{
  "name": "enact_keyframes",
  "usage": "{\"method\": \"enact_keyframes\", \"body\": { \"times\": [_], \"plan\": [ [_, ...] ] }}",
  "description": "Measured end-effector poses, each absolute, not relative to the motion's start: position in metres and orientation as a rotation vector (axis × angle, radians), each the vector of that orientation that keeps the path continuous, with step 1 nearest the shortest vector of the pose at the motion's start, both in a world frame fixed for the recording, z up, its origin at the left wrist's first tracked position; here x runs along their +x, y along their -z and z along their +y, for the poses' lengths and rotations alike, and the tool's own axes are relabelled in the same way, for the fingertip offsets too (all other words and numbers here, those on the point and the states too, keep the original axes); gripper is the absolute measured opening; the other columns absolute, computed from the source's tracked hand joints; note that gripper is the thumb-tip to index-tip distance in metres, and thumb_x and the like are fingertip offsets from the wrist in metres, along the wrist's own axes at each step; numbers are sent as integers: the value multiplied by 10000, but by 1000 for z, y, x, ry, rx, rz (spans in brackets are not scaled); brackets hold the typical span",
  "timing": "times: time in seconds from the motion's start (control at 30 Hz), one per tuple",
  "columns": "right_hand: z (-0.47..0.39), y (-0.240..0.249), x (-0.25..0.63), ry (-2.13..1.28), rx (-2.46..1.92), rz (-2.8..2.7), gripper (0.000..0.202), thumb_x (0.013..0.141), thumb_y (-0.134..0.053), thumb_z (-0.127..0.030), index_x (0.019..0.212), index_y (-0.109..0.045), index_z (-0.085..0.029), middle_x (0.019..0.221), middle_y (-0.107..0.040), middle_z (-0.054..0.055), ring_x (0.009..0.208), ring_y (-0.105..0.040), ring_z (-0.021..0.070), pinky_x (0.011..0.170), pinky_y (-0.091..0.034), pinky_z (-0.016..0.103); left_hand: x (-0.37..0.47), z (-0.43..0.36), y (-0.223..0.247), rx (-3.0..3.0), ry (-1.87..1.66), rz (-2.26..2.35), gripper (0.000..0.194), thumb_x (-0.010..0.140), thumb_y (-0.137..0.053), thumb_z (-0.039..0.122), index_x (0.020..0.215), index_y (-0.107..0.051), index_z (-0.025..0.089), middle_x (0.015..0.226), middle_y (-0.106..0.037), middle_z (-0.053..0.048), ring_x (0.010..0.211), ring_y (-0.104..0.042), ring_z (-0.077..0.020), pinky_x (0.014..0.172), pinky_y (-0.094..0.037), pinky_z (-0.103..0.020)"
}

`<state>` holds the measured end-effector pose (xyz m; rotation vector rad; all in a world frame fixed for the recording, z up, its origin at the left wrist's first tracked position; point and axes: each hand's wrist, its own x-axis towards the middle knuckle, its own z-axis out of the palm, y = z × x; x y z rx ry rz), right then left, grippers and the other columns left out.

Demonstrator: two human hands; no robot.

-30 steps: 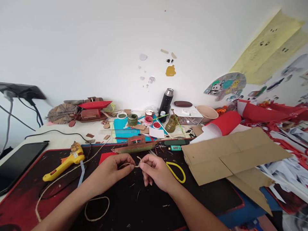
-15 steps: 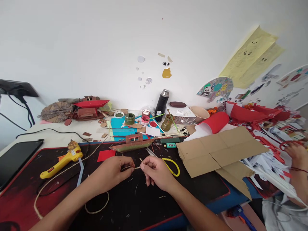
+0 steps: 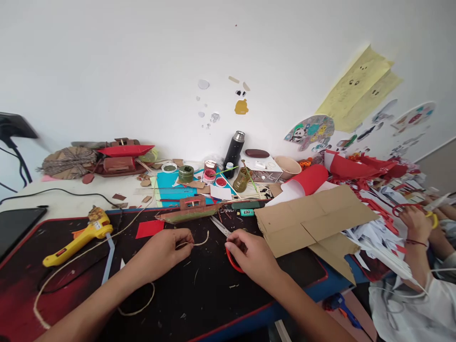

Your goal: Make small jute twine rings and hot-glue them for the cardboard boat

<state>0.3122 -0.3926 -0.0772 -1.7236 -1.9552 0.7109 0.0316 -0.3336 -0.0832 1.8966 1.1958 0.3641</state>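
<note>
My left hand (image 3: pixel 174 249) pinches a piece of beige string (image 3: pixel 203 241), its short free end curving out to the right of the fingertips. More of the string loops below and behind my left forearm. Close by on the right, my right hand (image 3: pixel 249 249) closes round a pair of scissors (image 3: pixel 220 226). Their blades point up and left, and a red handle loop shows below my fingers; the rest of the handle is hidden. Just beyond both hands lies a small model boat (image 3: pixel 192 211) in green and brown. A red paper piece (image 3: pixel 149 229) is near my left hand.
At left lies a yellow hot glue gun (image 3: pixel 80 237) with its cord. Cardboard sheets (image 3: pixel 313 218) cover the right side. Paint jars (image 3: pixel 185 174) and a black flask (image 3: pixel 235 149) stand at the back. Another person's hand (image 3: pixel 415 222) holds scissors at far right.
My right hand has let go of the string end and moved right onto the scissors, which have turned. My left hand still holds the string. The view has shifted slightly.
</note>
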Motion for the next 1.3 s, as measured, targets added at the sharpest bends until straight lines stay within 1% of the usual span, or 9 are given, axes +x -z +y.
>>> {"method": "enact_keyframes", "body": {
  "times": [0.13, 0.3, 0.5, 0.7, 0.8, 0.9, 0.97, 1.17, 1.3],
  "plan": [
    [-400, 73, 329, -596, -1874, -2123, 287, 1057, -701, -332, 1297, -771, -193, 1025, -798, 88, 968, -746, 299, 845, -508, 378, 34, -334, 83, 1885, -374, 1217, 272, 858, -559, 499, 805, -648, 247, 716, -571, 19, 687, -513, -210, 655, -365, -304],
    [-407, 73, 326, -493, -1956, -2277, 366, 1056, -723, -288, 1401, -745, -171, 1321, -755, 171, 1246, -707, 380, 1030, -546, 461, 35, -333, 82, 1867, -399, 1222, 302, 873, -558, 529, 804, -641, 247, 707, -570, 23, 666, -494, -204, 635, -355, -303],
    [-405, 78, 329, -411, -2000, -2309, 420, 1045, -720, -244, 1463, -702, -203, 1351, -724, 168, 1278, -694, 375, 1073, -557, 480, 35, -334, 83, 1843, -434, 1210, 306, 872, -592, 532, 791, -659, 244, 681, -555, 35, 654, -496, -196, 628, -362, -293],
    [-406, 79, 331, -459, -1990, -2317, 343, 1067, -665, -217, 1404, -725, -197, 1318, -743, 168, 1191, -750, 356, 987, -575, 443, 36, -334, 79, 1787, -457, 1204, 319, 857, -599, 557, 781, -633, 250, 693, -575, 34, 656, -492, -194, 633, -369, -299],
    [-412, 75, 333, -579, -1981, -2267, 314, 1010, -722, -214, 1322, -747, -202, 1192, -766, 122, 1014, -771, 302, 874, -564, 388, 36, -334, 77, 1757, -490, 1207, 348, 857, -603, 589, 780, -631, 250, 701, -581, 35, 657, -495, -194, 641, -388, -304],
    [-420, 73, 337, -710, -1959, -2157, 304, 932, -749, -183, 1233, -752, -222, 1066, -765, 64, 833, -734, 226, 756, -522, 325, 36, -334, 75, 1742, -507, 1202, 369, 859, -609, 608, 779, -635, 249, 708, -597, 33, 666, -512, -196, 643, -399, -303],
    [-426, 74, 340, -794, -1934, -2085, 298, 896, -753, -179, 1190, -749, -228, 1027, -758, 45, 774, -705, 200, 714, -500, 303, 35, -333, 75, 1737, -510, 1196, 376, 859, -607, 616, 783, -636, 248, 716, -605, 30, 674, -521, -198, 644, -403, -302],
    [-435, 77, 346, -1092, -1858, -1811, 324, 843, -771, -256, 1164, -742, -227, 940, -721, 23, 742, -623, 185, 675, -462, 289, 33, -331, 76, 1694, -577, 1184, 398, 855, -637, 637, 780, -643, 245, 709, -606, 32, 676, -519, -194, 657, -425, -300],
    [-439, 77, 347, -1544, -1662, -1375, 320, 872, -810, -415, 1095, -702, -213, 918, -685, 17, 672, -555, 144, 624, -420, 266, 31, -330, 74, 1586, -666, 1147, 438, 861, -674, 672, 799, -659, 238, 670, -531, 53, 634, -463, -168, 630, -392, -286]
  ]
}}
